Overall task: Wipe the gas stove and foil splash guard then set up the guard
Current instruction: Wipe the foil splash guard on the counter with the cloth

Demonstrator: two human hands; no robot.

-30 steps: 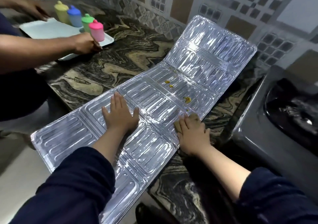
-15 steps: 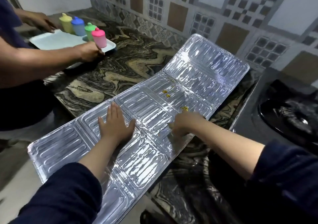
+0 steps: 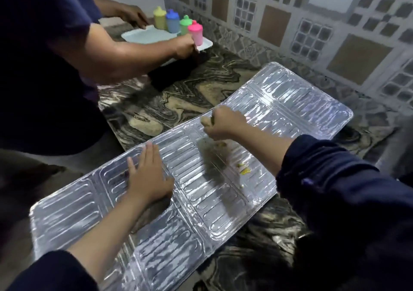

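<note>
The foil splash guard is laid flat across the marbled counter, pinned by the left hand with fingers spread flat. A small cloth is clenched in the right hand above yellow stains. The sheet looks thin, light and easily creased, so it is best braced by flat palms and lifted by its edges.

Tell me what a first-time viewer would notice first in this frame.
The long silver foil splash guard lies flat across the marbled countertop, filling the middle of the view, with yellow stains near its centre. The left hand presses flat on it while the right hand holds a small wad of something above the stains. At upper left, another person grips a pale tray carrying four coloured bottles.
</note>
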